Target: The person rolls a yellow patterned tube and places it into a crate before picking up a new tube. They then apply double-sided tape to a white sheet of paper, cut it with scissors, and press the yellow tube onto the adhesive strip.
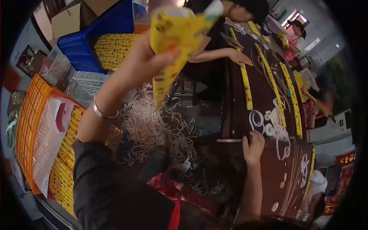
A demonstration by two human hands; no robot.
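Note:
My left hand (147, 55), blurred and raised high on the left, is closed around a yellow patterned roll (165, 74). The roll looks wide at its top and narrows downward; a flap of the same yellow reaches out to the right. By the near edge of the dark brown table (235, 161), my right hand (253, 147) has its thumb and fingers apart and appears to hold nothing. Just beyond its fingertips lie white strip loops (275, 126). Long yellow patterned rolls (246, 86) lie lengthwise on the table further off.
Tangled pale strips (153, 126) heap on the floor. An orange crate (32, 130) and a blue crate (82, 51) hold many yellow rolls. Across the table corner a co-worker's hand (239, 56) rests on a roll. Other people stand along the table's far side.

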